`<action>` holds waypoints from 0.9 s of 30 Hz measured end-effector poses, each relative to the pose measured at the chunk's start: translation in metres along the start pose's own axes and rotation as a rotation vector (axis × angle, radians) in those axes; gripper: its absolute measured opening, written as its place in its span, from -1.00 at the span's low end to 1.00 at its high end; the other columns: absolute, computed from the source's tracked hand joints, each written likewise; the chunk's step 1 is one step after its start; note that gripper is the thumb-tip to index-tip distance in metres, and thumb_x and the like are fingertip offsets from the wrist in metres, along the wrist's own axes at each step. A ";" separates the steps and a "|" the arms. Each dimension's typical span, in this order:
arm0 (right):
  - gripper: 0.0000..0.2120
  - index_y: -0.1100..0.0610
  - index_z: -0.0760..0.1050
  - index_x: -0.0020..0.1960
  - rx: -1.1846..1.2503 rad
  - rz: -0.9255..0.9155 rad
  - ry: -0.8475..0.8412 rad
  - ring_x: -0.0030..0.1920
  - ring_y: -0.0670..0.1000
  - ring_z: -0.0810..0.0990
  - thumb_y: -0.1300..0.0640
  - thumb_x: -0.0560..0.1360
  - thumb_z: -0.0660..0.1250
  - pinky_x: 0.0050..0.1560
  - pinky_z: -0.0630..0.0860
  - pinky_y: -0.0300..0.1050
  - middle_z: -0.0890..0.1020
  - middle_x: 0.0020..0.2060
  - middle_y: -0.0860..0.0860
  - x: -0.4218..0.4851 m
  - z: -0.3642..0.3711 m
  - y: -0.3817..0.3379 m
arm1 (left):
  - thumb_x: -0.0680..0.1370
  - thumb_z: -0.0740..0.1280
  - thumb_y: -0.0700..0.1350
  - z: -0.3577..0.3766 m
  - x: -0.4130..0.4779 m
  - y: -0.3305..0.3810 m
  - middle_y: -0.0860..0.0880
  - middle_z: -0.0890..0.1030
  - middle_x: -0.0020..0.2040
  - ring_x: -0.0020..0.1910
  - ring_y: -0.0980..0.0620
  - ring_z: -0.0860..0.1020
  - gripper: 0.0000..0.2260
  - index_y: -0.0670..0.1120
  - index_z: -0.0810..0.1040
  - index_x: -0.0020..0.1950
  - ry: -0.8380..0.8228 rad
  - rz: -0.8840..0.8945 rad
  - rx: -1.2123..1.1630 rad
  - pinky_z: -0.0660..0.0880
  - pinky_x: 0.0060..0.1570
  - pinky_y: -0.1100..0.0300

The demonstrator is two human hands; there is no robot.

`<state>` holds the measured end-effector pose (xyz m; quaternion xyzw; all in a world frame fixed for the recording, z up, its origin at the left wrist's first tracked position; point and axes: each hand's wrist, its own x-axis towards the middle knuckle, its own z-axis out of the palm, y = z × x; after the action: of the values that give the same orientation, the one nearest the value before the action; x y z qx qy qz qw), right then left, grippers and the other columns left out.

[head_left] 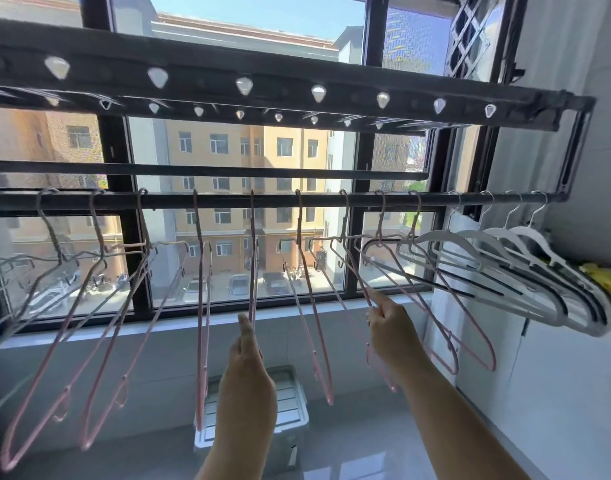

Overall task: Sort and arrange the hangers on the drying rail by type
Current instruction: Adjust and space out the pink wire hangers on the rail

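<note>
Reaching to the drying rail (227, 200), the left hand (250, 355) grips one pink hanger (252, 258) while the right hand (392, 329) pinches a neighbouring pink hanger (357, 282).

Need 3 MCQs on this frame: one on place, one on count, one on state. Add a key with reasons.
1. Where do the white hangers hang?
A) at the right end of the rail
B) at its left end
C) on the floor

2. How many white hangers are there?
A) two
B) four
C) seven

3. What is the right hand doing?
A) hanging idle
B) resting on the window sill
C) pinching a pink hanger

Key:
1 A, they bunch at the rail's right end, past the pink ones.
2 B, four hooks sit side by side on the rail there.
3 C, its fingertips close on the pink wire below the rail.
</note>
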<state>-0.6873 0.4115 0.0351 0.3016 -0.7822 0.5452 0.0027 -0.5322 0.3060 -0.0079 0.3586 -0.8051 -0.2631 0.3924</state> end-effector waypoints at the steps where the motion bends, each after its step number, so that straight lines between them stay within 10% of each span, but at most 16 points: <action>1: -0.61 0.11 0.31 0.38 -0.001 -0.007 -0.001 -0.46 -0.24 0.32 0.28 0.58 0.03 -0.60 0.26 -0.47 0.27 -0.33 -0.17 0.000 0.000 0.000 | 0.43 0.11 -0.49 0.000 -0.001 0.000 -0.21 0.47 0.18 -0.36 0.21 0.36 -0.30 -0.10 -0.09 0.47 0.006 0.005 0.006 0.40 -0.34 0.51; 4: -0.61 0.12 0.30 0.39 0.015 -0.030 -0.014 -0.37 -0.27 0.20 0.28 0.58 0.03 -0.47 0.24 -0.43 0.20 -0.35 -0.21 0.001 -0.001 0.003 | 0.46 0.15 -0.43 -0.002 -0.003 -0.001 -0.19 0.49 0.14 -0.33 0.17 0.41 -0.36 -0.12 0.00 0.47 0.031 0.030 0.018 0.34 -0.47 0.46; 13: -0.63 0.11 0.30 0.39 0.034 -0.008 -0.028 -0.41 -0.13 0.46 0.22 0.59 0.07 -0.48 0.41 -0.37 0.49 -0.26 -0.09 -0.004 -0.007 0.001 | 0.44 0.32 -0.21 -0.015 -0.013 0.013 -0.10 0.41 0.19 -0.02 -0.05 0.51 -0.37 -0.03 0.13 0.44 0.106 0.059 0.068 0.51 0.02 0.10; 18: -0.57 0.18 0.25 0.40 -0.293 -0.111 0.039 0.18 0.05 0.48 0.12 0.56 0.18 0.12 0.39 -0.20 0.45 0.24 0.13 -0.012 -0.016 -0.004 | 0.42 0.37 -0.16 -0.025 -0.017 0.022 -0.13 0.39 0.28 0.23 -0.11 0.38 -0.40 -0.07 0.22 0.42 0.102 0.064 0.158 0.32 0.24 0.02; 24: -0.68 0.11 0.42 0.24 -0.304 -0.348 0.208 0.27 0.02 0.38 0.19 0.49 0.29 0.25 0.30 -0.24 0.46 0.19 0.05 -0.023 -0.028 -0.014 | 0.37 0.42 -0.32 -0.023 -0.025 0.050 -0.18 0.57 0.11 0.12 -0.17 0.51 -0.59 -0.18 0.49 0.20 0.236 0.352 0.033 0.28 0.18 0.12; 27: -0.76 0.10 0.47 0.16 -0.249 -0.365 0.155 0.25 -0.01 0.42 0.22 0.49 0.29 0.29 0.36 -0.19 0.48 0.17 0.03 -0.025 -0.039 -0.014 | 0.50 0.29 -0.15 0.001 -0.027 0.069 -0.09 0.37 0.37 0.35 -0.05 0.33 -0.50 -0.14 0.23 0.41 0.062 0.271 -0.064 0.11 0.29 0.23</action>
<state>-0.6726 0.4539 0.0547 0.3923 -0.7733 0.4568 0.1985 -0.5466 0.3689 0.0280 0.2417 -0.8249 -0.2220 0.4603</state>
